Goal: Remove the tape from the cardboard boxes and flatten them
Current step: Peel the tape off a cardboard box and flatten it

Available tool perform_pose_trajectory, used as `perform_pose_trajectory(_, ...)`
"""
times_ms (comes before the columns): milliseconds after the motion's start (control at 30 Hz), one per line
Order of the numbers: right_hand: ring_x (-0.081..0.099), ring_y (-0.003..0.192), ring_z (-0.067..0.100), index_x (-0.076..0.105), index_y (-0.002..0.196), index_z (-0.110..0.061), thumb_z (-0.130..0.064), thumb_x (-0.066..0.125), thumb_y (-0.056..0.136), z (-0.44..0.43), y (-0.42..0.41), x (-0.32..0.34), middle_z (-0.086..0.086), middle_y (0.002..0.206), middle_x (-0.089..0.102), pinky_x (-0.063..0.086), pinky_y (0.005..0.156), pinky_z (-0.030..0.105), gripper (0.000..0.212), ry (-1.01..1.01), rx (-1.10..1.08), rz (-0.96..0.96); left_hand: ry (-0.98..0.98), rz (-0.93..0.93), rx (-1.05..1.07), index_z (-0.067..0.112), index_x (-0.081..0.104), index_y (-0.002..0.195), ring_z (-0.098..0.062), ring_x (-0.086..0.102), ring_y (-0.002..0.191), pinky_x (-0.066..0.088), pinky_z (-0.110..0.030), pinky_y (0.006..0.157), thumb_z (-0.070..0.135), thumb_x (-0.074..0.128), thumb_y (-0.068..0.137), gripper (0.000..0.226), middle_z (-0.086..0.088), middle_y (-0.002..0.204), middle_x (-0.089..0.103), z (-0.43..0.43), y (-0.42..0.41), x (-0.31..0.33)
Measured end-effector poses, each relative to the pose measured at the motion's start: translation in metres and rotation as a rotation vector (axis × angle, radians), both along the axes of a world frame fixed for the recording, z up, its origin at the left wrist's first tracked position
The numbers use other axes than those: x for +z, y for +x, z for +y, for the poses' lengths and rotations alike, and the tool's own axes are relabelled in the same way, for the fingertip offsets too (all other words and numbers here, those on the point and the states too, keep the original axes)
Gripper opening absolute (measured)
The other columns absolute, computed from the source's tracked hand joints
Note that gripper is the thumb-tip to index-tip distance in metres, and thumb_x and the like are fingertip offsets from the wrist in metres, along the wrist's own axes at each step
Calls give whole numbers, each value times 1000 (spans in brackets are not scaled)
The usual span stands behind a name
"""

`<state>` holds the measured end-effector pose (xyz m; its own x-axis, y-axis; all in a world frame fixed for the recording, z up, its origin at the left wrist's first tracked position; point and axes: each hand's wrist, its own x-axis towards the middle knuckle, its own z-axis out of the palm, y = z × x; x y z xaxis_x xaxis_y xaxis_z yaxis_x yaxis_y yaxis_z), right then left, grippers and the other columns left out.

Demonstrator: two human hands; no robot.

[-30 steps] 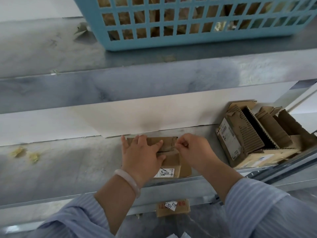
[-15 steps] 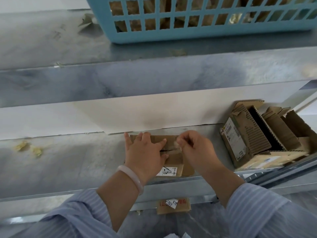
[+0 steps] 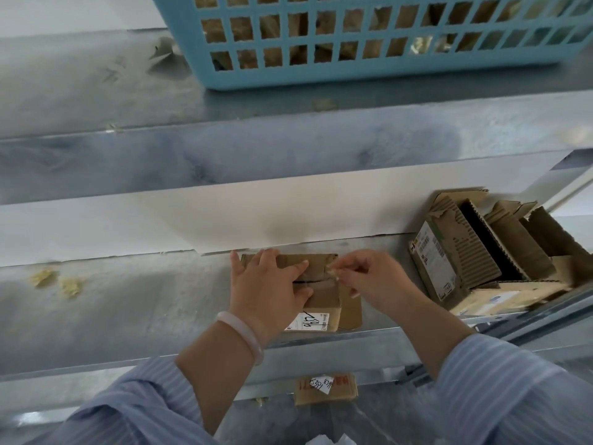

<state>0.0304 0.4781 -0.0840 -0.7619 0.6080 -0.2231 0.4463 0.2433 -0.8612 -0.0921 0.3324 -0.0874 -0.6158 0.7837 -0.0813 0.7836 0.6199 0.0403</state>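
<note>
The small box (image 3: pixel 321 303) sits at the near edge of the metal shelf (image 3: pixel 128 300). The left hand (image 3: pixel 266 287) presses it down with straight fingers, and the right hand (image 3: pixel 375 284) pinches a pale tape end (image 3: pixel 332 273) at the top seam. A sharp pull could snap the thin tape short or drag the light box off the near edge. Compared with a second ago, both hands sit almost unchanged, but the tape tab now shows lifted between the right fingertips

A small cardboard box (image 3: pixel 322 301) sits at the lower shelf's (image 3: pixel 134 316) front edge, opened boxes (image 3: pixel 475 252) to its right, scraps (image 3: pixel 56 281) well to its left, a basket (image 3: pixel 353 77) on the upper shelf (image 3: pixel 80 91) behind
</note>
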Motion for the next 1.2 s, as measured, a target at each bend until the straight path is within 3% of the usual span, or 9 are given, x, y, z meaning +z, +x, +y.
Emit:
perform_pose_trajectory(233,61,79,-3,76,84,-32,-21,75,83,-5,-5,-13,-14,82,71,45,67,7,11,137,15,20,14,-11,2,55,35,138,-18,28,139,0,-56,117,69,40,87,53,4,147,33,-1,0,-1)
perform_pose_trajectory(433,60,79,11,54,94,-28,-23,66,85,-16,-12,-11,-10,84,65,52,70,32,16,434,93,-84,47,6,-8,52,37,139,-17,31,137,4,-51,118,70,36,87,55,3,147,35,-4,-1,-4)
perform_pose_trajectory(567,51,105,19,65,103,-24,-30,56,93,-22,-17,-9,-2,102,58,44,87,33,15,675,201,-176,100,32,-27,47,44,137,-19,39,133,13,-45,117,74,25,83,63,1,143,42,-8,-3,-9)
perform_pose_trajectory(700,50,97,22,68,101,-18,-20,65,85,-43,-20,-7,-1,99,53,47,84,36,16,898,165,-1,170,29,-42,44,60,121,-23,53,119,31,-45,108,65,26,79,58,-1,129,56,-12,-8,-17)
perform_pose_trajectory(767,54,102,24,65,115,-14,-11,70,77,-54,-26,-13,2,108,58,51,87,38,39,900,221,55,223,3,-78,38,66,108,-23,59,109,41,-41,100,52,31,79,48,1,119,61,-12,-15,-17)
perform_pose_trajectory(933,65,106,22,58,133,-9,-24,57,78,-74,-38,-28,3,118,66,55,86,36,56,888,356,-132,445,-458,8,20,68,115,-16,58,111,43,-28,99,14,47,88,35,3,120,64,-32,-50,-3)
perform_pose_trajectory(1000,60,111,23,56,135,-15,-30,41,81,-78,-42,-23,1,122,62,55,90,41,58,870,370,-179,574,-446,127,22,62,124,-12,55,113,42,-27,101,12,60,88,37,6,122,59,-49,-60,-7)
perform_pose_trajectory(1100,36,133,22,37,148,-25,-27,44,89,-79,-52,-15,-3,144,40,33,112,41,60,810,423,-276,586,-576,287,22,60,125,-6,59,101,48,-27,91,34,70,86,43,8,114,60,-69,-68,-20)
perform_pose_trajectory(1200,26,137,19,31,150,-32,-28,45,91,-87,-61,-12,-7,151,29,21,116,38,61,834,395,-297,643,-969,405,16,71,102,-11,67,86,55,-33,82,21,63,92,14,5,87,71,-74,-68,-31)
